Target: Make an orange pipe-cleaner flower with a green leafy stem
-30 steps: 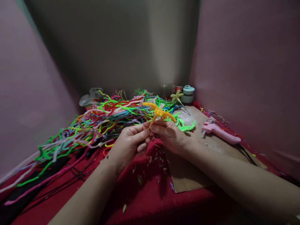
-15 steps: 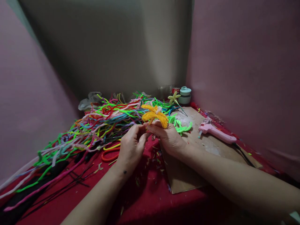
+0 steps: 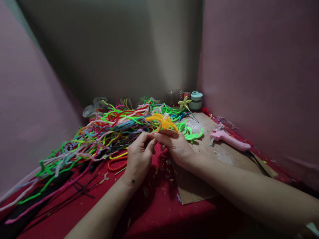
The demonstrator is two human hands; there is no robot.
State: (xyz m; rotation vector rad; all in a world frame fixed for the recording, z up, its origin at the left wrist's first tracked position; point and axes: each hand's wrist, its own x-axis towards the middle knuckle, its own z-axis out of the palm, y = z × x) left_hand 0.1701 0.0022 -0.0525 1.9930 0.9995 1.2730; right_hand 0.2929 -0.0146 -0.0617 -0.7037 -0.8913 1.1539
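An orange pipe-cleaner flower (image 3: 164, 123) with a whitish centre stands above my fingertips in the middle of the view. My right hand (image 3: 179, 146) pinches its base with thumb and fingers. Close against it, my left hand (image 3: 141, 151) is closed in a pinch at the same spot, its fingertips touching the right thumb. The stem between the fingers is mostly hidden. Behind the flower lies a big heap of coloured pipe cleaners (image 3: 119, 119). Green pipe-cleaner pieces (image 3: 191, 134) rest just beyond my right hand.
A brown board (image 3: 191, 187) lies on the red cloth (image 3: 154, 212), with a pink glue gun (image 3: 230, 140) on it. A pale yellow flower (image 3: 184, 104) on a stem and a light-blue lidded jar (image 3: 196, 100) are at the back. Orange-handled scissors (image 3: 117, 167) lie left of my hands.
The orange flower has turned between my fingers, so a different petal faces me and its petals sit differently. Both hands stay almost where they were.
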